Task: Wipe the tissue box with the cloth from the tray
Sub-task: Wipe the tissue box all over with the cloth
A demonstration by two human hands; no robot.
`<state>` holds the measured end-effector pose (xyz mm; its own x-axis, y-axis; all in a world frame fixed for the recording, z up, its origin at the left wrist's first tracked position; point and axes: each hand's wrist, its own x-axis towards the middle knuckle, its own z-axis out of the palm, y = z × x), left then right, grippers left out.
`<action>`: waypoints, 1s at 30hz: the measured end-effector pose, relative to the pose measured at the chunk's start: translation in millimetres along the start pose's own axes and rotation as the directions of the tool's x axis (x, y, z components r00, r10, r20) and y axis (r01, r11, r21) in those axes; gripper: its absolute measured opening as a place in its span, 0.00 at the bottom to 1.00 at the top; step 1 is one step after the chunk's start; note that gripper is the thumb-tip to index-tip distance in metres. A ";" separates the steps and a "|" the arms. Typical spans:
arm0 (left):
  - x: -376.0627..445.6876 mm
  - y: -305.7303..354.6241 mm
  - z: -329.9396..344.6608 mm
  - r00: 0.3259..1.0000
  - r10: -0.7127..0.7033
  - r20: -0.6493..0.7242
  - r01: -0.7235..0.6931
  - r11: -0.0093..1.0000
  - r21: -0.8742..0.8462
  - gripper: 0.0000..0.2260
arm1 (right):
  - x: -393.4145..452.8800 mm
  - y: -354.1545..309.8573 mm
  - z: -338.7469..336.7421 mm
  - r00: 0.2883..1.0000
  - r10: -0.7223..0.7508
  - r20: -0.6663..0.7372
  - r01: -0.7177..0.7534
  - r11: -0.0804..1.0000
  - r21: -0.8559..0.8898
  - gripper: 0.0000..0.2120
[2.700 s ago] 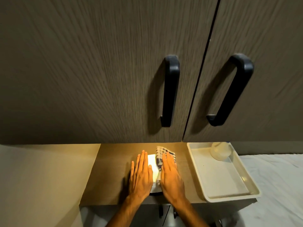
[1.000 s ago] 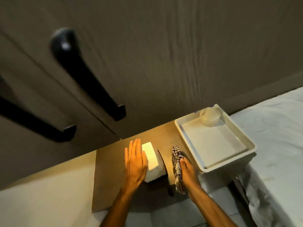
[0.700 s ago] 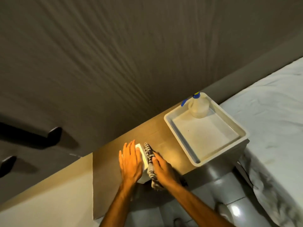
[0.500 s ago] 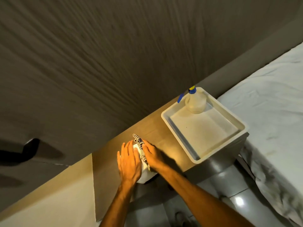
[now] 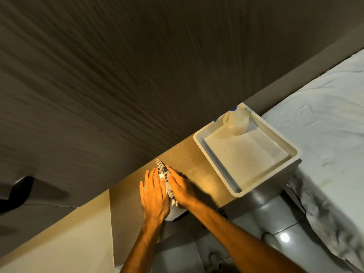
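Note:
A white tissue box (image 5: 174, 212) stands on a wooden shelf (image 5: 199, 166), mostly hidden under both hands. My left hand (image 5: 154, 194) lies flat on the box's left side with fingers spread. My right hand (image 5: 182, 189) presses a checked cloth (image 5: 162, 168) against the box's top and right side. One end of the cloth sticks out past my fingertips toward the cabinet. The white tray (image 5: 283, 172) sits to the right on the same shelf, apart from the box.
A clear spray bottle (image 5: 236, 123) with a blue trigger stands in the tray's far corner. Dark wooden cabinet doors (image 5: 137, 75) hang close above the shelf. A bed with a white sheet (image 5: 331, 134) lies at the right. Grey floor tiles (image 5: 197, 251) are below.
My right hand brought the cloth from beside the box onto it and slid it forward along the top. The left hand stayed on the box. The view swung right.

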<state>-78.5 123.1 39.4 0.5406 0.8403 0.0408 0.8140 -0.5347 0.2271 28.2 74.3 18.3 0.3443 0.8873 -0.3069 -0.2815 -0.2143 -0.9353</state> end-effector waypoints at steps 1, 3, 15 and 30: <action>0.7 1.0 -0.8 0.999 -0.036 -0.014 0.036 0.999 -0.038 0.30 | 8.4 -0.8 -3.4 1.000 0.014 0.003 -0.014 1.000 -0.024 0.20; 2.7 3.3 -1.8 0.994 -0.102 -0.029 0.099 0.990 -0.099 0.29 | 13.6 8.6 -11.2 0.996 0.080 -0.032 -0.082 0.996 -0.046 0.20; -1.0 4.7 -5.1 1.000 0.023 0.007 -0.022 1.000 -0.018 0.41 | 6.0 5.0 5.8 0.999 -0.001 -0.046 0.002 1.000 0.011 0.19; 1.2 0.6 -0.4 1.000 0.024 -0.010 -0.024 1.000 -0.009 0.33 | -14.9 15.1 19.3 0.983 -0.131 -0.129 0.133 0.991 0.009 0.19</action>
<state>-77.5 123.8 39.9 0.5577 0.8282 0.0560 0.7990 -0.5538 0.2343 1.5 65.7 12.2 0.4906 0.8476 -0.2021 -0.2409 -0.0910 -0.9663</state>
